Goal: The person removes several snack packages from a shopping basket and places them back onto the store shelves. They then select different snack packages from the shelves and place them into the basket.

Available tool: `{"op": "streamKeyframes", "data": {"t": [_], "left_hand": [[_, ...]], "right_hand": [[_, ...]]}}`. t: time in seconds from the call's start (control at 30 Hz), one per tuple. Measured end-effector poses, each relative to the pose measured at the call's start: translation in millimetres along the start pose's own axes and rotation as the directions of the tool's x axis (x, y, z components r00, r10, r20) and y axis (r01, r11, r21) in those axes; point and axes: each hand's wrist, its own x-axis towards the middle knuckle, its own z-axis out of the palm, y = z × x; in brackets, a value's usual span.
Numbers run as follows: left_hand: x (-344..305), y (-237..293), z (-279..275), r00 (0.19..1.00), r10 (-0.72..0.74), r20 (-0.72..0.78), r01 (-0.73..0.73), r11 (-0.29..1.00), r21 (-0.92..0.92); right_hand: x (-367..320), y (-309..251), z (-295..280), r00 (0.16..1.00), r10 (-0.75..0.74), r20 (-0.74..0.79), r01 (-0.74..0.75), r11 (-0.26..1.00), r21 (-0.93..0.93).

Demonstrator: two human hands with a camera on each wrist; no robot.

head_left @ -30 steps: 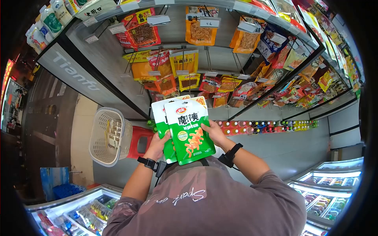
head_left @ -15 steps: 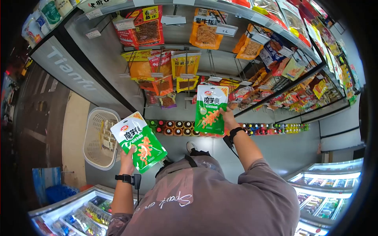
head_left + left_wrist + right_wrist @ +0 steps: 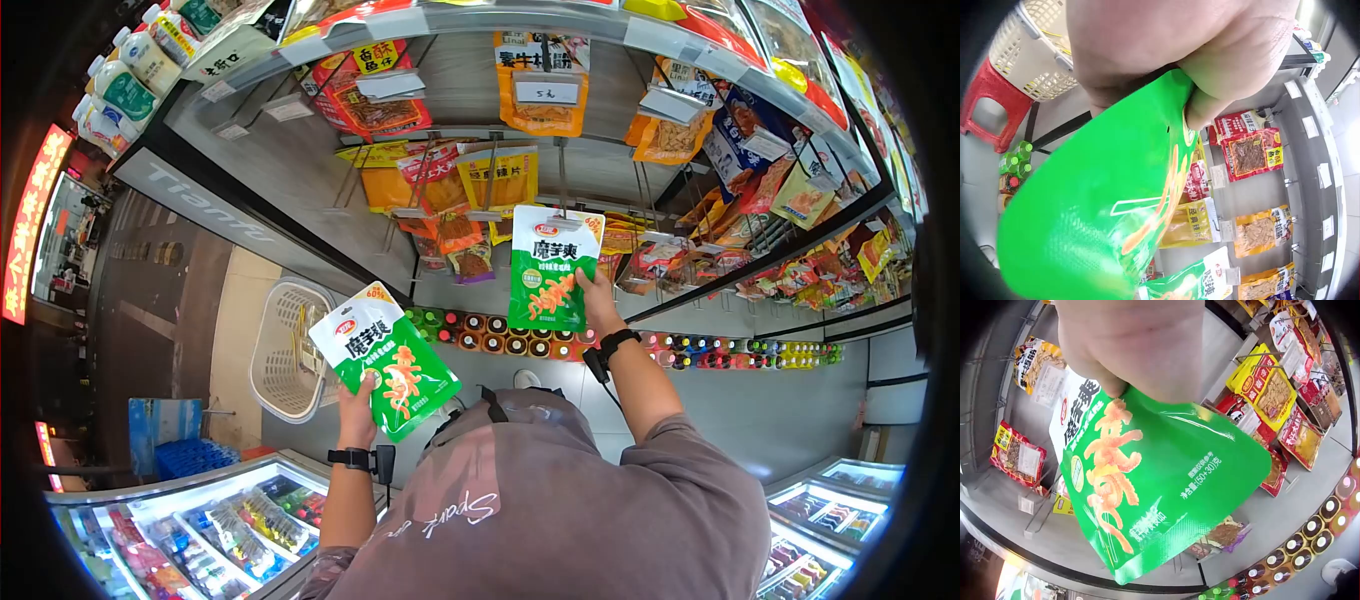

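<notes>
My left hand (image 3: 357,408) pinches a green and white snack pouch (image 3: 400,385) by its lower left edge, thumb on the front. The pouch leans to the left, low in front of the rack. Higher up, my right hand (image 3: 597,300) grips the right edge of a matching pouch (image 3: 545,280), its thumb on the printed front. That pouch stands nearly upright, its top overlapping the end of a metal hook with a tag (image 3: 572,222). In the right wrist view, the fingers of the right hand (image 3: 1141,350) press into the pouch's side.
Snack bags hang on hooks in the rack, such as a yellow bag (image 3: 500,178) and an orange bag (image 3: 543,105). Bottles (image 3: 495,335) line the floor below. A white basket (image 3: 285,370) stands at the left, and lit freezers (image 3: 220,540) flank the person.
The two pouches were overlapped in both hands, then moved apart, left pouch down and left, right pouch to the right. Since then the right pouch's top has come to overlap a hook.
</notes>
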Motion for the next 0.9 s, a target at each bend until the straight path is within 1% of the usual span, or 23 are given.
{"op": "streamKeyframes", "data": {"t": [0.03, 0.1, 0.17, 0.23, 0.3, 0.4, 0.5, 0.57, 0.67, 0.73, 0.77, 0.83, 0.9], "left_hand": [[-0.3, -3.3, 4.5, 1.000, -0.007, -0.008, 0.007, 1.000, 0.008], [-0.3, -10.0, 13.2, 1.000, 0.007, -0.022, -0.007, 1.000, 0.017], [-1.7, -15.1, 22.9, 0.999, 0.003, -0.036, -0.003, 1.000, 0.004], [-3.7, -18.7, 27.9, 0.998, -0.011, -0.063, 0.011, 1.000, -0.008], [-6.8, -18.9, 32.6, 0.998, -0.008, -0.054, 0.007, 1.000, -0.024], [-10.8, -16.1, 35.1, 0.996, -0.022, -0.088, 0.022, 1.000, -0.004], [-14.2, -16.8, 33.0, 0.991, -0.016, -0.130, 0.016, 1.000, -0.004], [-15.4, -18.2, 30.5, 0.989, -0.026, -0.147, 0.026, 1.000, -0.001], [-16.2, -17.1, 31.5, 0.985, -0.029, -0.173, 0.030, 1.000, 0.007], [-15.7, -15.8, 32.7, 0.982, -0.024, -0.185, 0.028, 0.999, 0.015], [-15.1, -15.4, 32.9, 0.984, -0.024, -0.178, 0.029, 0.999, 0.026], [-14.3, -14.8, 33.5, 0.985, -0.026, -0.173, 0.033, 0.999, 0.038], [-13.2, -12.7, 34.5, 0.991, -0.013, -0.133, 0.020, 0.999, 0.050]], "right_hand": [[4.6, -0.5, -0.9, 0.999, -0.034, -0.020, 0.034, 0.999, -0.011], [17.4, 5.4, -4.6, 0.999, -0.045, -0.005, 0.045, 0.999, -0.001], [24.9, 7.3, -1.1, 0.995, -0.095, -0.029, 0.095, 0.995, -0.018], [32.8, 5.6, -3.0, 0.998, -0.060, -0.025, 0.060, 0.998, 0.001], [38.8, 7.4, -8.1, 1.000, -0.023, -0.020, 0.024, 1.000, 0.018], [43.6, 10.1, -14.4, 0.995, -0.077, -0.056, 0.075, 0.996, -0.043], [40.7, 16.5, -19.3, 0.997, -0.069, -0.034, 0.067, 0.995, -0.074], [38.5, 17.0, -16.7, 0.998, -0.039, -0.039, 0.037, 0.998, -0.050], [43.6, 21.3, -15.8, 0.996, -0.050, -0.079, 0.046, 0.998, -0.050], [57.7, 19.1, -16.4, 0.989, -0.114, -0.090, 0.099, 0.983, -0.154], [64.7, 12.8, -12.7, 0.989, -0.112, -0.092, 0.097, 0.983, -0.153], [85.3, -3.5, -5.3, 0.960, -0.258, -0.111, 0.227, 0.945, -0.235], [110.6, -15.4, -2.2, 0.977, -0.177, -0.121, 0.164, 0.980, -0.111]]}}
